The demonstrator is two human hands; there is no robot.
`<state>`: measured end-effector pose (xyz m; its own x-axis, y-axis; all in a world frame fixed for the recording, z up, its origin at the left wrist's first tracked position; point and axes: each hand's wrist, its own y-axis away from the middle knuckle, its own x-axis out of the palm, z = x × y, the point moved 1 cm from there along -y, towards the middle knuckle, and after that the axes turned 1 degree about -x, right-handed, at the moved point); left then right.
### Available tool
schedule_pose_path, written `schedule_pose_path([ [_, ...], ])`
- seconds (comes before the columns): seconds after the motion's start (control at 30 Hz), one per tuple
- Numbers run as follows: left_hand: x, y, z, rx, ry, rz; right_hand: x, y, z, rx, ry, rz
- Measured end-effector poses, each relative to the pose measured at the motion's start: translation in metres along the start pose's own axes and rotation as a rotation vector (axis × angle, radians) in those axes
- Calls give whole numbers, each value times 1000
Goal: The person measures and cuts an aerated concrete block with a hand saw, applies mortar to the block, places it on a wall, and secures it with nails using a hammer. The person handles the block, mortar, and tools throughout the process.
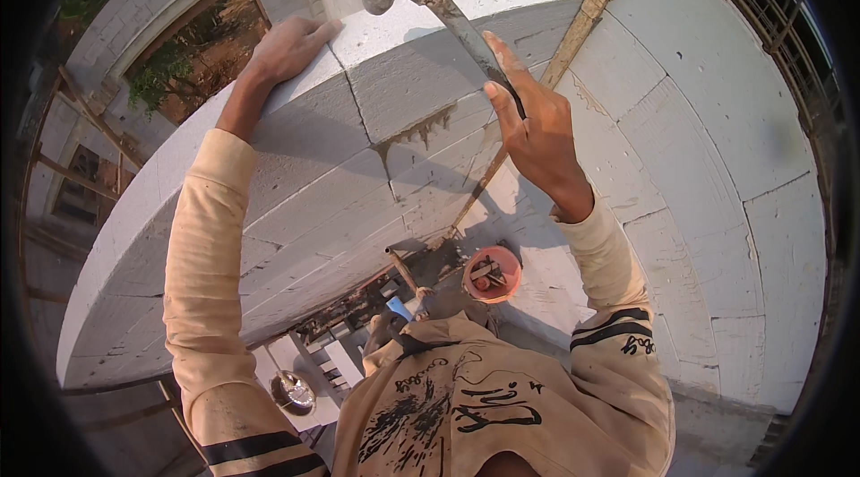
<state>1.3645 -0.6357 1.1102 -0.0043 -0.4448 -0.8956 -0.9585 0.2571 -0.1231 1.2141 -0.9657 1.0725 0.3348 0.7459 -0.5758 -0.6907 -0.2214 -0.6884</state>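
My right hand (542, 128) is wrapped round the handle of a claw hammer (461, 27), raised above the wall. The hammer's steel head hangs over the top of a white block (376, 34), apart from it as far as I can tell. My left hand (288, 49) rests on the wall's top face, beside the upright joint at that block's left end; its fingers lie along the surface. Grey mortar (421, 129) smears the joint under the block. More pale blocks (305, 123) make up the wall below and to the left.
A worn wooden batten (584, 20) stands at the corner on the right, against the adjoining block wall (690, 141). Far below are a pink bucket (511, 273) holding tools and a round metal pan (294, 395). Wooden poles (94, 114) and a window opening (193, 51) lie to the left.
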Motion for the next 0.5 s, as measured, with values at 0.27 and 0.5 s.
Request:
schedule_pose_path([
  [0.27,7,-14,-2,-6,-274,-232,49,310,-21,950,-240,-364],
  [0.5,118,73,-98,481,88,-727,95,644,55,1849,245,-27],
])
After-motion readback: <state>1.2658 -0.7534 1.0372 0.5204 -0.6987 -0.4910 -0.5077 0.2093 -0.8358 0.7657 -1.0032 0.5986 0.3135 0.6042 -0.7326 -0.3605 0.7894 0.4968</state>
